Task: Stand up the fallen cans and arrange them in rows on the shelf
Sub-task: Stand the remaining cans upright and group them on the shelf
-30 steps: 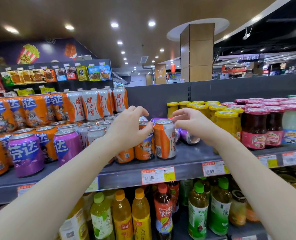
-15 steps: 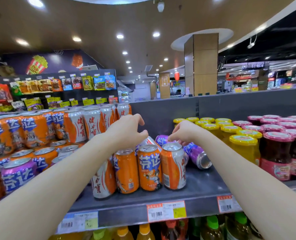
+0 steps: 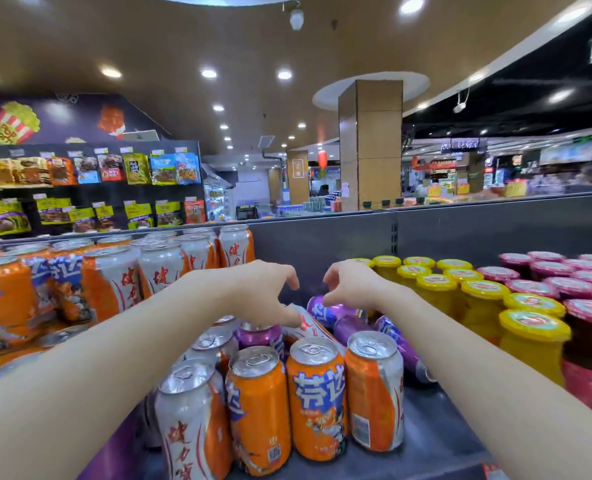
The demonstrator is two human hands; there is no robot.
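Hidden or unclear first: both forearms cross the lower frame. The left one covers the lower left of the shelf, and the right one covers its front edge at the right. Left hand: grip spread, fingers curled like a claw above the cans, thumb reaching down to the fallen white-and-red can. Contact there cannot be confirmed. Right hand: grip spread, fingers bent, hovering just above the fallen purple cans and pinching nothing. The white-and-red can lies tilted behind the front row, mostly covered by it and by the left thumb. Purple cans on their sides: three visible at the back right of the cluster, partly hidden by the right wrist and by each other. Front row of upright cans: four, side by side near the shelf's front edge (one white-and-red, two orange, one orange-and-white). Behind them at least two more stand upright: a silver-topped can, its body hidden, and an upright purple can. Stacked cans at the left are blurred and cut off by the frame edge, so no count taken. Yellow-lidded jars at the right: at least ten lids. Pink-lidded jars beyond them are cut off at the right edge and not counted.
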